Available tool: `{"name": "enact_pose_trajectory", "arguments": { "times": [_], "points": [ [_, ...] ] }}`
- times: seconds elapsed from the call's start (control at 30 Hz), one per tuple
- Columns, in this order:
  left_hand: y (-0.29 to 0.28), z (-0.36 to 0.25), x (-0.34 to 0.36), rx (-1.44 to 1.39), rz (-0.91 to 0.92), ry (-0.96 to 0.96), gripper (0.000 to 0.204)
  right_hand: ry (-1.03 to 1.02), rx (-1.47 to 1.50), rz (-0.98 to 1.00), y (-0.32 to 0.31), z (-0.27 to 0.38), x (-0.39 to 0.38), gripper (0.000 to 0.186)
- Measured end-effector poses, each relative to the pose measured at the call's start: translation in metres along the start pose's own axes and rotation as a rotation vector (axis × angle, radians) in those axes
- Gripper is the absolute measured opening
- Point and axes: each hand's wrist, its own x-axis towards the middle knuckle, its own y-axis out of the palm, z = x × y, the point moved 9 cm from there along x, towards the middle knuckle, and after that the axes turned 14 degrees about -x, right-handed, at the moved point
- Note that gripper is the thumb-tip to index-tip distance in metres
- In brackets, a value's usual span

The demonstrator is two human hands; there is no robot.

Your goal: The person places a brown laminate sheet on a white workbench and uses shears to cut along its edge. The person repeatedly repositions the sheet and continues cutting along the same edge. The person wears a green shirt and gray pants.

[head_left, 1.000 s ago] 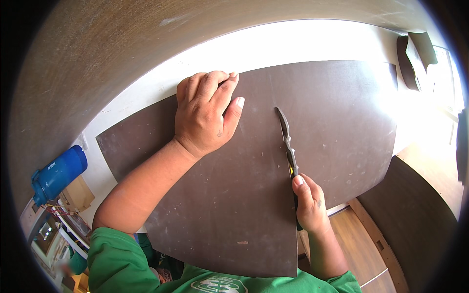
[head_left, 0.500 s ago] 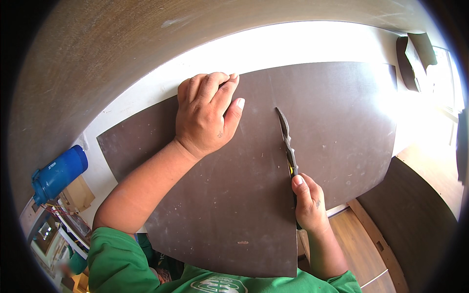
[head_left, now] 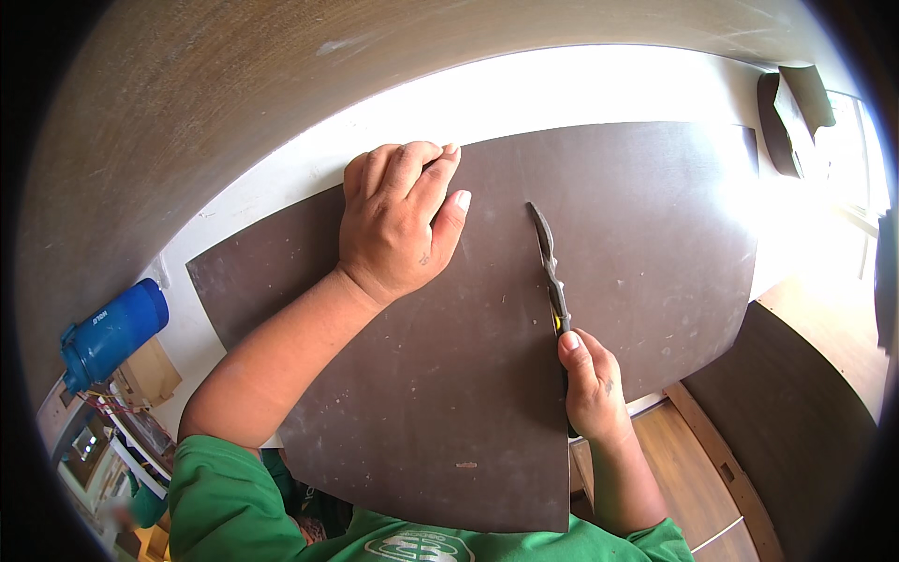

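Head view: a large dark brown sheet (head_left: pixel 468 375), thin and stiff like laminate or hardboard, lies flat on a white worktop (head_left: pixel 281 201) and overhangs its near edge toward the person. The left hand (head_left: pixel 398 225) presses palm down on the sheet near its far edge, fingers together and slightly curled, thumb out to the side; it pins the sheet and grasps nothing. The right hand (head_left: pixel 590 384) is closed around the handle of a utility knife (head_left: pixel 551 272) with a yellow detail, forefinger laid along its top. The knife's curved front end rests on the sheet, pointing away from the person, just right of the left thumb. A blue water bottle (head_left: pixel 112 332) stands at the left, well apart from both hands.

Judged risks: the overhanging part has no support, so pressure there could flex the sheet and pull the cut off line. If the knife slips sideways, the left thumb is near its path.
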Motion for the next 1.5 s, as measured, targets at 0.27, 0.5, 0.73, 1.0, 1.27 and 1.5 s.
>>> {"name": "enact_pose_trajectory", "arguments": {
  "times": [0.27, 0.5, 0.73, 1.0, 1.27, 1.5],
  "points": [
    [0.0, -0.001, 0.001, 0.004, 0.008, -0.003, 0.039, 0.005, 0.044, 0.01, 0.001, -0.001, 0.0, 0.053],
    [0.0, 0.0, 0.0, -0.005, -0.001, 0.0, 0.039, 0.03, 0.006, 0.025, 0.0, -0.002, 0.003, 0.053],
    [0.0, 0.0, 0.0, -0.005, 0.01, -0.015, 0.039, 0.001, 0.011, 0.002, -0.003, 0.002, 0.002, 0.053],
    [0.0, -0.001, 0.0, -0.008, 0.004, -0.005, 0.039, 0.006, -0.006, 0.013, -0.002, 0.003, 0.005, 0.054],
    [0.001, 0.0, 0.0, 0.01, 0.026, -0.021, 0.039, 0.002, -0.007, 0.03, -0.002, 0.007, 0.006, 0.056],
    [0.0, 0.0, 0.001, 0.01, 0.025, -0.02, 0.039, 0.025, -0.012, 0.012, -0.003, 0.003, 0.007, 0.054]
  ]
}}
